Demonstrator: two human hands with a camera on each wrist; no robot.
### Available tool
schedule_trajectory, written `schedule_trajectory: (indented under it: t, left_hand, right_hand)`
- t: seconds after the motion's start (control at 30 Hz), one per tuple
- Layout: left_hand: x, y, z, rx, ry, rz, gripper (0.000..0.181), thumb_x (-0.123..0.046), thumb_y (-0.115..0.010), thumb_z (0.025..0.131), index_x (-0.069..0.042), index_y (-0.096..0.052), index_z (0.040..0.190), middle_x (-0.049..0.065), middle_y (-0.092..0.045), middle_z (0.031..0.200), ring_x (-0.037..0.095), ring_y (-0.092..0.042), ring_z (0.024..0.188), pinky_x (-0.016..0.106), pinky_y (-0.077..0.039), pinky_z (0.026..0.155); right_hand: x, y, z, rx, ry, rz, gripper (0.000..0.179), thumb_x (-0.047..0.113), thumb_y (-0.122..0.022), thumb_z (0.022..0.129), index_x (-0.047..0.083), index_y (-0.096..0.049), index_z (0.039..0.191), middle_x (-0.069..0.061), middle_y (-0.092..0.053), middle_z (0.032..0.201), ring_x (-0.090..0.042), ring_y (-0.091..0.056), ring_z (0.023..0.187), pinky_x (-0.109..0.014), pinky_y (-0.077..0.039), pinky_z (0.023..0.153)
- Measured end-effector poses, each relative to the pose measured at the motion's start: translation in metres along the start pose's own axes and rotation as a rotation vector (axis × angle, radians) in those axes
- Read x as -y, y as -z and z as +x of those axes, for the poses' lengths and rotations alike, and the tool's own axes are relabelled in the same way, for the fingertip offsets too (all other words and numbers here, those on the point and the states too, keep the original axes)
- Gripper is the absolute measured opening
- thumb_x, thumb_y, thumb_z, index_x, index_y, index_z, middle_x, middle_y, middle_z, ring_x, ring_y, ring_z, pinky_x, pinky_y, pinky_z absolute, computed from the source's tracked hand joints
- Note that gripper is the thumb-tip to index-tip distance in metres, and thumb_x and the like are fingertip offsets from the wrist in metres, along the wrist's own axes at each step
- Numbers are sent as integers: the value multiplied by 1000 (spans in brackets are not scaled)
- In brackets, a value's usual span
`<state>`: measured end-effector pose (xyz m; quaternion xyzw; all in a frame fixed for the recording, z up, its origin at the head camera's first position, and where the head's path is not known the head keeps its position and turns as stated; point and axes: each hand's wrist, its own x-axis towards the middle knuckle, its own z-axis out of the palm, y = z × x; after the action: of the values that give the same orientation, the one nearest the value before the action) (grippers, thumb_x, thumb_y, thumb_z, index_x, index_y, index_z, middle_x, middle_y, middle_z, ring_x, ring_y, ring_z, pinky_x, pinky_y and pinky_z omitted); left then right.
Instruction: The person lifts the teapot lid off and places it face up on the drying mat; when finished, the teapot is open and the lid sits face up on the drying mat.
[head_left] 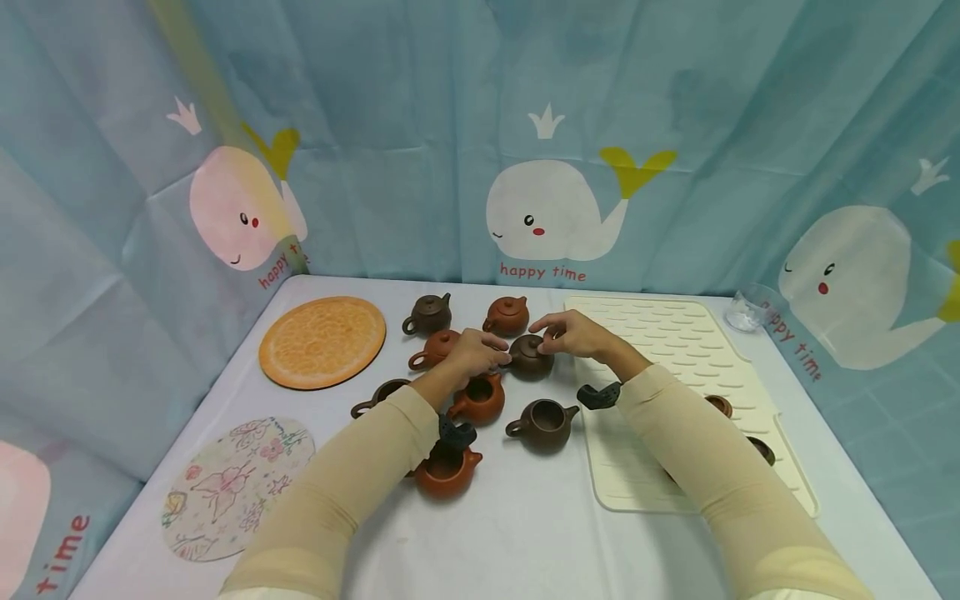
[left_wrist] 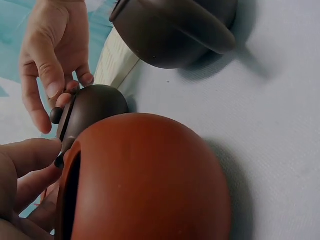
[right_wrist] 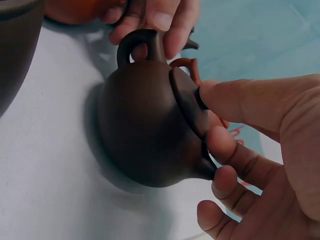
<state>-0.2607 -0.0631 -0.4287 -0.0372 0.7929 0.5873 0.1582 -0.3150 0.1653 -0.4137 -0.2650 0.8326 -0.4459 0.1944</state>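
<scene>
A lidded dark brown teapot (head_left: 529, 365) stands on the white table between both hands. My left hand (head_left: 477, 354) pinches its loop handle (right_wrist: 137, 40) between thumb and fingers. My right hand (head_left: 577, 335) is at the opposite side, fingers relaxed and spread around the lid (right_wrist: 186, 102). In the right wrist view its thumb lies by the lid's knob, and other fingertips are near the spout (right_wrist: 202, 167). An orange-red teapot without a lid (left_wrist: 150, 175) sits close below my left hand. Nearby stands a dark brown lidless teapot (head_left: 546, 427).
Lidded teapots, one dark (head_left: 431, 315) and one red (head_left: 507, 317), stand behind. Another lidless red teapot (head_left: 444, 477) is under my left forearm. A cream mat (head_left: 622, 467) on the right bears small lids (head_left: 720, 406). A clear cup (head_left: 746, 310) and round orange mat (head_left: 322, 342) flank them.
</scene>
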Motion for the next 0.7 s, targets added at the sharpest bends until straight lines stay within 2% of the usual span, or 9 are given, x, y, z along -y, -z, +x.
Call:
schedule_trajectory:
  t: [0.13,0.33,0.7]
  left_hand:
    - [2,-2,2,-4,-16,37,18,-5,-74,84,-4,-74,102,6,-67,89,22,-62,78,28,-49,61]
    - [3,-3,2,-27,-38,61,13,-4,-74,84,-6,-76,97,6,-68,88,19,-62,73,28,-49,61]
    - [4,-2,1,-34,-41,67,14,-6,-73,86,-6,-76,99,6,-68,91,20,-62,74,30,-50,66]
  right_hand:
    - [1,-3,1,-13,17,-53,37,3,-71,84,-2,-64,120,-11,-62,79,-19,-50,69,-31,-39,61]
    - [0,-7,5,-34,21,-133,30,5,-72,83,2,-69,113,-8,-60,75,-17,-48,65,-29,-36,57]
    - [4,-13,9,-76,71,-280,15,6,-70,86,3,-73,101,-1,-62,77,-18,-54,73,-32,-44,66]
